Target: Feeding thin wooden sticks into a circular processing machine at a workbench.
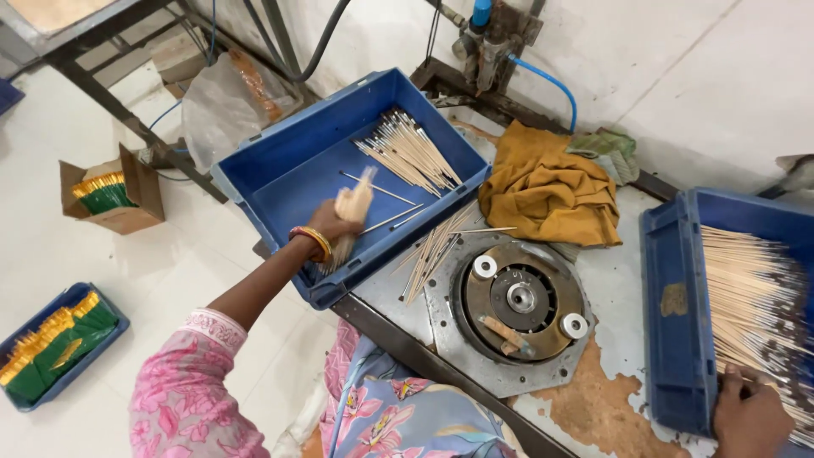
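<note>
Left hand [332, 225]: grip closed around a small bunch of sticks [353, 206], blurred, held upright over the blue tray [280, 165] at the left. Inside that tray, a loose fan of sticks [407, 153] near the far corner, a few strays on the bottom. Right hand [750, 416]: grip on the near end of a thick stick pile [750, 297] in a second blue tray [670, 339], fingers curled, hold unclear. Between trays, on the table [610, 280], a round metal disc [519, 298], scattered sticks [437, 246], a mustard cloth [547, 191]. Left forearm stretched outward, bangles [312, 242] at the wrist.
</note>
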